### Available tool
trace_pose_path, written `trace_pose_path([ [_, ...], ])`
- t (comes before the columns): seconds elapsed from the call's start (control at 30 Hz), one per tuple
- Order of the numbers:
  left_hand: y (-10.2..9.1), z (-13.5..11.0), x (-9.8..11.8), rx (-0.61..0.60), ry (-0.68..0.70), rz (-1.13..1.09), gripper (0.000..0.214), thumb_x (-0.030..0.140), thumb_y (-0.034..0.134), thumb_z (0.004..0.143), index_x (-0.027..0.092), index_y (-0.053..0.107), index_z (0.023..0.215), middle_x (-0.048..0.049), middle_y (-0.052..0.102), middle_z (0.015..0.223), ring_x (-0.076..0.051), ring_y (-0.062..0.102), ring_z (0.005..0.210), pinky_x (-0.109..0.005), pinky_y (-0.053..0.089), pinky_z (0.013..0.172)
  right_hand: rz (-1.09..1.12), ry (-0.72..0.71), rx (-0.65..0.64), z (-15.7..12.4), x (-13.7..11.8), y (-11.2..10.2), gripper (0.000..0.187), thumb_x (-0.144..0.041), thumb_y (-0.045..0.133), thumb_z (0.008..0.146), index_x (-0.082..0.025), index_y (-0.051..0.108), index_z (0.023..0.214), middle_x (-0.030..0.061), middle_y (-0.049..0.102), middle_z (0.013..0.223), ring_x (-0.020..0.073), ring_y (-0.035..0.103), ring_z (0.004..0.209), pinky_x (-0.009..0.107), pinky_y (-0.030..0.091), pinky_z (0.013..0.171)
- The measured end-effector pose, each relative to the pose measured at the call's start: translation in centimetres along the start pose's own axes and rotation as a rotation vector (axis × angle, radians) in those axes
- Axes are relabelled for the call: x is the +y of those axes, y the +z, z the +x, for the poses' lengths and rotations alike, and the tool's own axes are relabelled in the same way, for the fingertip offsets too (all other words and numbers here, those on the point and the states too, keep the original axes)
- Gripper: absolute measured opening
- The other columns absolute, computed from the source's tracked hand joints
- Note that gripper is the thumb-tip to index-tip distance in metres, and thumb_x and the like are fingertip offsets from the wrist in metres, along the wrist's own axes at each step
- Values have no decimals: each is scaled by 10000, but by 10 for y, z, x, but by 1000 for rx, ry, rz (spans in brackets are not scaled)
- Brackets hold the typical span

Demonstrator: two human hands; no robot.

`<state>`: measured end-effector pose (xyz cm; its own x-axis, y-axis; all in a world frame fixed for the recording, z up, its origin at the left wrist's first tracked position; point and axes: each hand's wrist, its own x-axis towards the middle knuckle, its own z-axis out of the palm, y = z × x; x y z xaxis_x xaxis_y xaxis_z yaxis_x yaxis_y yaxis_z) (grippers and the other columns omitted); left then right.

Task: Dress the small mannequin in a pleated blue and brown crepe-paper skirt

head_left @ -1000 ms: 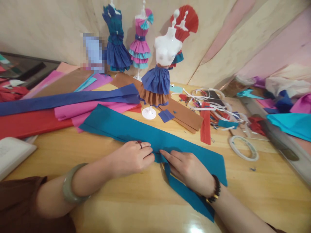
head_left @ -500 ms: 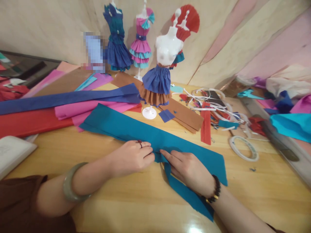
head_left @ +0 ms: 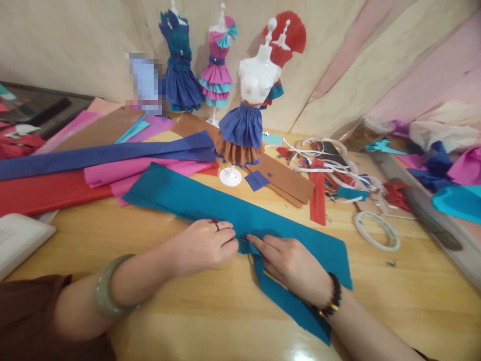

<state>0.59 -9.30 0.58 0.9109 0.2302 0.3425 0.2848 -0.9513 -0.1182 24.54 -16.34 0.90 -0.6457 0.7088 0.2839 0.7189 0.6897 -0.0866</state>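
A long teal strip of folded, crepe-like paper [head_left: 293, 228] lies slantwise across the wooden table. A narrower teal band [head_left: 296, 306] hangs away from its near edge, under my right wrist. My left hand [head_left: 210, 243], with a ring, is closed in a pinch at the near edge of the strip. Close by on the right, my right hand [head_left: 287, 260] has its fingers bent round the paper where the band parts from the strip. A thin dark line shows between the fingertips; I cannot make out whether it is a blade or a slit.
A small white mannequin [head_left: 259, 75] in a blue and brown skirt stands behind the strip, with dressed mannequins beyond. Blue paper [head_left: 101, 153] and red paper [head_left: 45, 193] lie left. Rightward are a tape roll [head_left: 377, 230], white ribbon tangles and turquoise scissors [head_left: 385, 146].
Both hands stay almost in place on the teal paper. The dark line between the fingertips shows slightly more clearly. The whole view has shifted a little.
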Motion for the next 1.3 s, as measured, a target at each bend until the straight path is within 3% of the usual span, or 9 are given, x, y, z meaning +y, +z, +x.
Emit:
trace_pose_path([
  [0.2,-4,2,-4,-19,56,-3,184,108,457,968,168,625,926,-54,674,856,-194,614,870,-287,486,652,30,56,5,-1,0,2,330,-113,437,952,-62,590,1239,49,675,769,191,657,615,310,500,506],
  [0.37,-6,4,-12,-29,-7,-35,125,132,514,952,153,632,983,-57,664,891,-225,576,925,-352,476,768,76,102,-38,-11,12,1,343,-169,439,982,-99,570,1291,56,688,823,199,680,658,319,526,545],
  [0.6,1,2,-15,-91,-51,-76,119,140,564,936,171,630,842,-29,685,885,-204,571,905,-341,427,751,107,131,-33,-18,24,0,344,-214,426,1008,-131,565,1312,45,684,816,194,668,655,312,504,552],
  [0.9,-1,4,-11,-40,-31,-76,165,140,549,951,178,623,809,-24,690,839,-193,588,907,-326,449,781,90,121,-12,-15,19,0,333,-208,447,998,-127,567,1298,43,685,821,197,667,663,312,488,554],
  [1.07,5,4,-10,23,-45,-72,211,129,504,965,156,666,1098,-69,728,1135,-222,596,1132,-344,496,883,71,105,-15,-13,16,0,321,-198,426,999,-123,579,1272,40,680,802,200,664,641,315,484,533],
  [1.3,4,0,-10,39,-10,-51,211,126,485,976,137,689,1028,-61,761,1081,-212,660,1119,-316,525,902,90,118,-18,-13,16,1,335,-178,465,978,-108,568,1289,52,689,831,211,686,680,326,527,564],
])
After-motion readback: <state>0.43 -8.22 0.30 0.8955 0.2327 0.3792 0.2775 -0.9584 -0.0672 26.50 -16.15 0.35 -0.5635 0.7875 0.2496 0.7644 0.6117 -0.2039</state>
